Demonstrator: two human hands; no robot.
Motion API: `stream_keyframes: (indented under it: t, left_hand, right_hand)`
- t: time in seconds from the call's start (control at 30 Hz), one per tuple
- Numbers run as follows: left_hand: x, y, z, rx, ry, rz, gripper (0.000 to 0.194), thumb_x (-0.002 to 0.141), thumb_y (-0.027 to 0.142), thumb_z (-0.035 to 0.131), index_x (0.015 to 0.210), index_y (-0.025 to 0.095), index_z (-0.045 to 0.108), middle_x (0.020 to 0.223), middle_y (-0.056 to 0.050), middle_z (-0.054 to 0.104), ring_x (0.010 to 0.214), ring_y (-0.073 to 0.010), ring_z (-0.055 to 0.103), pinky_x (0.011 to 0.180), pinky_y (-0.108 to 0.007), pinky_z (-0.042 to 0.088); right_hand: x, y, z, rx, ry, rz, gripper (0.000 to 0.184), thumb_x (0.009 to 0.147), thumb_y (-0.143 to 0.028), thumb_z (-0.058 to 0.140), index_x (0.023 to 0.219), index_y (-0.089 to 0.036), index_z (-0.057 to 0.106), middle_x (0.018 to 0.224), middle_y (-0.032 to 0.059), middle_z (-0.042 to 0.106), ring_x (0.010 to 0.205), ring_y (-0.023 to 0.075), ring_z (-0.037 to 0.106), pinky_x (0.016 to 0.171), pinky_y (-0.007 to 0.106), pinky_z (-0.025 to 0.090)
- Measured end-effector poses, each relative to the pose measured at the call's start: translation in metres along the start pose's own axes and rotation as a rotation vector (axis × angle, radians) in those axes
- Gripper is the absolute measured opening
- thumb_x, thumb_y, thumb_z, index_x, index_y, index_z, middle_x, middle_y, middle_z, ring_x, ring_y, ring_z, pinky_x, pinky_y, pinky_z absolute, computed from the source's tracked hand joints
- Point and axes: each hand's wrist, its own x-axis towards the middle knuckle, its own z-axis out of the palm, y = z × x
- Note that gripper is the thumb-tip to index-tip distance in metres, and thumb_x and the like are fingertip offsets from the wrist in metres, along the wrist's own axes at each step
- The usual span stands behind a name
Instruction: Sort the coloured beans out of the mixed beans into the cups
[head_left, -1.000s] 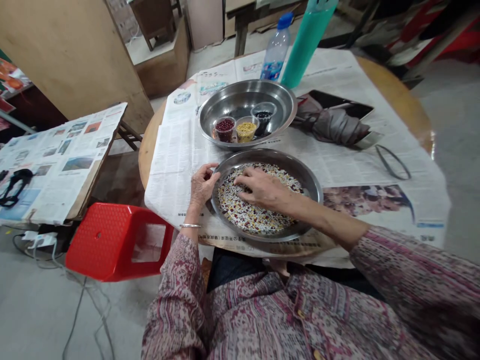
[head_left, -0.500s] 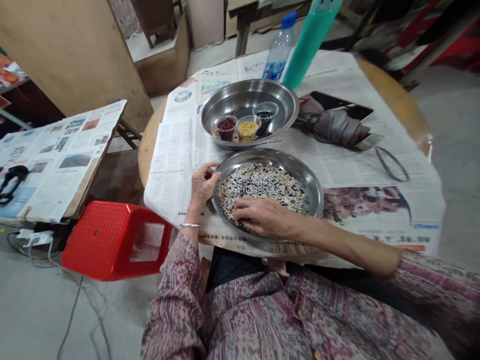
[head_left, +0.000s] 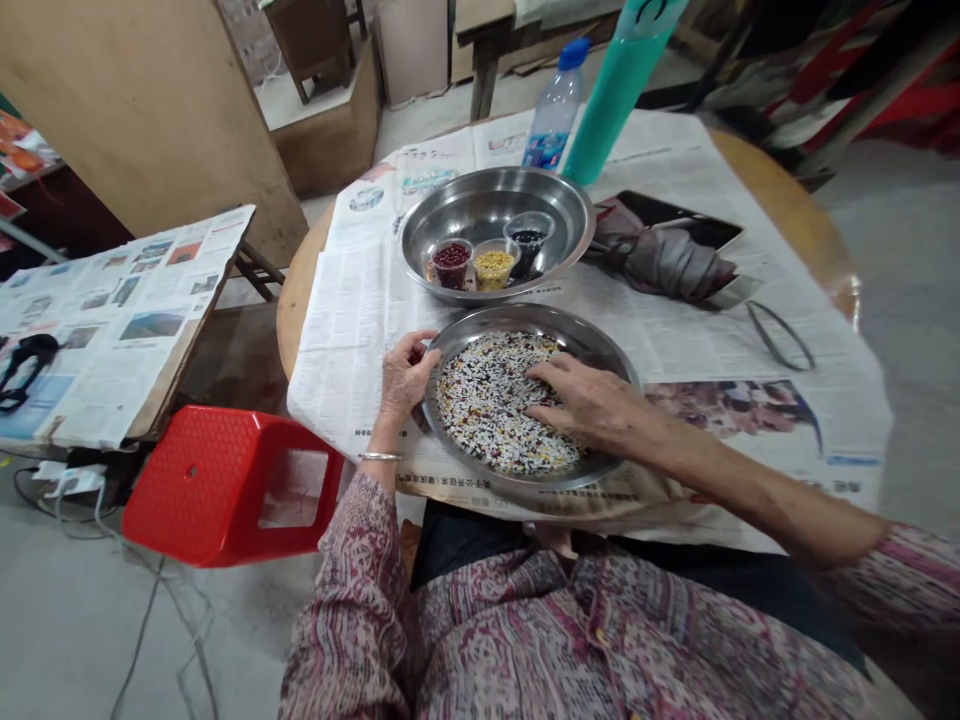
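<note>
Head view: the only view, looking down over the person's lap at a round worktop (head_left: pixel 787 215) spread with newspaper (head_left: pixel 352 330).

Just changed: the right hand (head_left: pixel 589 400) has slid from the near edge of the mix toward its right side, and the forearm now reaches further across the plate. The left hand has barely moved.

Right hand: open, fingers spread flat and touching the grains, with nothing visibly held.

Left hand: (head_left: pixel 406 378) half curled, its fingers (head_left: pixel 429 347) at the left rim of the plate. Whether it grips the rim or only rests there, I cannot tell.

Grain mix: a layer of white, dark and red beans and grains (head_left: pixel 484 405) covers most of a shallow steel plate (head_left: pixel 525 318), near the person.

Beyond the plate: a larger steel basin (head_left: pixel 544 185) holds three small tubs, of red beans (head_left: pixel 451 265), yellow grains (head_left: pixel 494 271) and black beans (head_left: pixel 528 240).

Around: a water bottle (head_left: pixel 555 95) and a teal flask (head_left: pixel 611 100) stand at the far edge. A folded grey umbrella (head_left: pixel 667 265) lies far right, and a red plastic stool (head_left: pixel 225 480) stands on the floor to the left.
</note>
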Motion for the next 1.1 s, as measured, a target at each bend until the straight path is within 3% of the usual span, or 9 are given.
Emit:
stream_keyframes:
  t: [0.1,0.2,0.33,0.43,0.6,0.73,0.93,1.0,1.1]
  left_hand:
    - [0.0,0.0,0.0,0.003,0.008,-0.002,0.022,0.079,0.013,0.068,0.099,0.019,0.073,0.062,0.009,0.047,0.057,-0.0081,0.042,0.06,-0.022,0.037]
    - [0.001,-0.001,0.0,0.003,0.009,0.006,0.022,0.079,0.012,0.068,0.099,0.019,0.073,0.062,0.009,0.048,0.057,-0.0082,0.043,0.06,-0.022,0.037]
    - [0.001,-0.002,0.0,-0.006,0.008,0.027,0.021,0.08,0.013,0.067,0.1,0.018,0.072,0.062,0.009,0.047,0.057,-0.0082,0.042,0.059,-0.022,0.036]
    - [0.001,-0.004,0.0,0.002,0.016,0.027,0.021,0.081,0.014,0.067,0.101,0.018,0.072,0.063,0.008,0.048,0.058,-0.0083,0.042,0.06,-0.022,0.037]
    - [0.002,-0.004,-0.001,-0.006,0.007,0.009,0.022,0.079,0.014,0.068,0.1,0.018,0.073,0.062,0.008,0.049,0.058,-0.0084,0.044,0.06,-0.022,0.038]
    - [0.002,-0.004,-0.002,-0.013,0.003,0.012,0.022,0.079,0.013,0.069,0.1,0.018,0.073,0.063,0.008,0.05,0.058,-0.0083,0.044,0.061,-0.022,0.038]
    - [0.001,-0.006,-0.002,0.029,0.043,0.045,0.02,0.081,0.015,0.071,0.1,0.019,0.072,0.065,0.007,0.048,0.058,-0.0087,0.043,0.06,-0.022,0.038]
    - [0.002,-0.003,-0.006,0.12,0.086,0.089,0.017,0.082,0.018,0.073,0.099,0.02,0.072,0.074,0.004,0.054,0.063,-0.0098,0.047,0.062,-0.023,0.042]
    - [-0.001,0.013,-0.013,0.329,0.145,0.226,0.013,0.086,0.023,0.073,0.099,0.02,0.073,0.094,-0.005,0.064,0.082,-0.016,0.06,0.078,-0.03,0.052]
  right_hand:
    - [0.007,-0.018,0.01,0.168,-0.031,-0.075,0.021,0.083,-0.014,0.053,0.094,-0.022,0.069,0.096,0.0071,0.071,0.09,0.0228,0.066,0.083,0.036,0.051]
    - [0.018,-0.042,0.016,0.261,-0.02,-0.147,0.024,0.087,-0.011,0.049,0.093,-0.021,0.07,0.093,0.0062,0.072,0.086,0.0197,0.065,0.082,0.034,0.05]
    - [0.029,-0.07,0.019,0.172,-0.038,-0.397,0.021,0.095,-0.019,0.051,0.097,-0.02,0.072,0.101,0.0091,0.072,0.095,0.022,0.062,0.087,0.036,0.049]
    - [0.039,-0.07,0.018,0.041,-0.055,-0.525,0.019,0.096,-0.023,0.054,0.097,-0.02,0.072,0.111,0.0115,0.071,0.107,0.0258,0.057,0.093,0.041,0.047]
    - [0.046,-0.024,0.01,-0.077,0.08,-0.303,0.026,0.097,-0.026,0.048,0.094,-0.021,0.073,0.109,0.0121,0.069,0.105,0.027,0.056,0.093,0.044,0.048]
    - [0.024,0.006,-0.001,-0.04,0.129,-0.154,0.028,0.096,-0.026,0.046,0.094,-0.023,0.074,0.106,0.0107,0.07,0.105,0.0276,0.06,0.094,0.045,0.051]
    - [-0.012,-0.023,-0.004,0.401,0.16,-0.023,0.031,0.097,-0.043,0.052,0.09,-0.022,0.074,0.097,0.0107,0.075,0.094,0.0259,0.067,0.091,0.047,0.055]
    - [-0.01,-0.037,-0.004,0.687,0.197,0.123,0.042,0.097,-0.057,0.05,0.092,-0.023,0.074,0.097,0.0103,0.076,0.092,0.0253,0.069,0.085,0.044,0.058]
    - [0.004,-0.045,-0.007,1.093,0.226,0.271,0.066,0.098,-0.072,0.029,0.108,-0.023,0.073,0.108,0.0144,0.076,0.103,0.0279,0.07,0.082,0.045,0.061]
